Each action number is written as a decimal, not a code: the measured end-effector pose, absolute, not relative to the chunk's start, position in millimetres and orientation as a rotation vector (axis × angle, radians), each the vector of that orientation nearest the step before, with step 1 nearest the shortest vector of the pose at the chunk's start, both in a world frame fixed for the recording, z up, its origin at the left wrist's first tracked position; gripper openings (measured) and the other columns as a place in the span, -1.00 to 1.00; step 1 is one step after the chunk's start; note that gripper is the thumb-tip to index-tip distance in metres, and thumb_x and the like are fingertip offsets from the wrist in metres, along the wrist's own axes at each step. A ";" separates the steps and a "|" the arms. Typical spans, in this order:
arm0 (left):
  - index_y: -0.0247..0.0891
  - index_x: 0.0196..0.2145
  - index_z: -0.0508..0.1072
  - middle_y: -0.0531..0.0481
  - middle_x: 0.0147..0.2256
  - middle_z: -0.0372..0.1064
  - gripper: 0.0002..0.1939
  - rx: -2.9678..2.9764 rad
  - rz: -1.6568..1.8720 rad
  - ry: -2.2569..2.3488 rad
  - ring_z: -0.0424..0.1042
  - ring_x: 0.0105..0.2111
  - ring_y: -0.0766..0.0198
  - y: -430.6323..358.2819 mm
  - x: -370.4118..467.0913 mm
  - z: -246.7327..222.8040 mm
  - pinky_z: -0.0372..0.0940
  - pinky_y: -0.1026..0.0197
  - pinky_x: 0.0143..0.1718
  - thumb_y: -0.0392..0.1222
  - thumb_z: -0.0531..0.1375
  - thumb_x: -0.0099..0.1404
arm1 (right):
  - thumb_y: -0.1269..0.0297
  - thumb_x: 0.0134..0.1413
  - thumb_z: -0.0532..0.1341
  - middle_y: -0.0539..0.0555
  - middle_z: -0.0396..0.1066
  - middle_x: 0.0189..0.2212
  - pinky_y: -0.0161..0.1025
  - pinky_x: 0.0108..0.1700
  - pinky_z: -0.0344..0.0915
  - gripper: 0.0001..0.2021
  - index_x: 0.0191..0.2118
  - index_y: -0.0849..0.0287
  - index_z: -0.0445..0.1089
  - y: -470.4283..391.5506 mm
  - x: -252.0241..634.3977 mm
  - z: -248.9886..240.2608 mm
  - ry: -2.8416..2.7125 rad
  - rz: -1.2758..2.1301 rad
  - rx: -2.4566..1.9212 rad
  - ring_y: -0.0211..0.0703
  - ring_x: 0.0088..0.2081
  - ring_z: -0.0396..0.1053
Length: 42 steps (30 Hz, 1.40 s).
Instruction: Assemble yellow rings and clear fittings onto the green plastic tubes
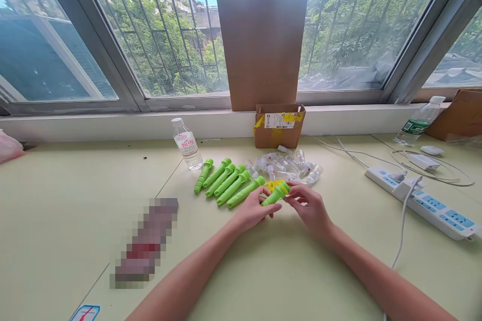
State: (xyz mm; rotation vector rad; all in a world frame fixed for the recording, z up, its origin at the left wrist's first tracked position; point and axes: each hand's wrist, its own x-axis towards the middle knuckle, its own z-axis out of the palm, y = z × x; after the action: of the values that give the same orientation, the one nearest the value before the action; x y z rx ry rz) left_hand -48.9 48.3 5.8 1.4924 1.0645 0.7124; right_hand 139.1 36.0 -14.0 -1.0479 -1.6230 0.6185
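Observation:
In the head view, my left hand (256, 209) is closed around a green flashlight-shaped plastic tube (275, 194), its wider ridged end pointing up to the right. My right hand (308, 204) is at that ridged end, fingertips drawn together in a pinch. What they hold is too small to make out. A yellow cord (271, 185) shows just behind the tube. To the left lie several matching green tubes (229, 181), side by side at a slant. Behind my hands is a loose pile of small clear plastic pieces (286, 163), some with white ends.
A water bottle (187, 144) and a small cardboard box (279, 128) stand at the back. A tall cardboard sheet (262, 45) leans on the window. Right are a power strip (422, 201), cables and another bottle (417, 121). A blurred dark object (146, 241) lies left.

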 end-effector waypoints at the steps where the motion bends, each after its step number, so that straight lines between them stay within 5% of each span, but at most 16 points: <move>1: -0.22 -0.30 0.24 0.13 -0.60 0.34 -0.60 1.484 0.723 1.056 0.16 -0.69 0.46 48.1 -48.7 5.9 0.08 0.41 -0.68 0.08 0.27 0.06 | 0.18 0.07 0.22 0.14 0.39 -0.05 -0.18 -0.40 0.44 -0.86 -0.38 0.13 0.32 35.9 138.9 -14.0 -1.621 0.618 -1.048 -0.20 -0.41 0.45; 25: -0.27 -0.27 0.35 -0.05 -0.33 0.47 -0.59 1.564 0.682 1.004 0.29 -0.62 0.42 46.7 -48.8 7.1 0.15 0.36 -0.61 0.16 0.05 0.23 | 0.12 0.02 0.25 0.15 0.41 -0.10 -0.20 -0.46 0.45 -0.80 -0.33 0.13 0.34 40.3 139.3 -17.0 -1.614 0.666 -1.063 -0.18 -0.43 0.46; 37: -0.32 -0.30 0.43 -0.07 -0.42 0.45 -0.51 1.596 0.699 0.958 0.27 -0.62 0.41 47.9 -48.6 3.0 0.14 0.37 -0.64 0.19 0.00 0.26 | 0.12 0.03 0.24 0.13 0.41 -0.10 -0.20 -0.44 0.45 -0.81 -0.35 0.12 0.31 38.7 138.2 -15.0 -1.616 0.665 -1.081 -0.19 -0.43 0.46; 42: -0.29 -0.27 0.37 0.00 -0.50 0.41 -0.61 1.589 0.745 1.017 0.23 -0.65 0.42 46.5 -46.8 1.9 0.11 0.38 -0.68 0.12 0.17 0.16 | 0.12 0.05 0.23 0.15 0.40 -0.07 -0.16 -0.42 0.46 -0.82 -0.37 0.13 0.32 36.5 138.1 -13.8 -1.613 0.650 -1.071 -0.17 -0.42 0.46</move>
State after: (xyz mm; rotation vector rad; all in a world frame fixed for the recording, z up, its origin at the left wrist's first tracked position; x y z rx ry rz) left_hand -46.8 46.5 1.9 1.5895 1.0170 0.7454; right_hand 138.1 36.5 -13.8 -1.0715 -1.6134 0.6498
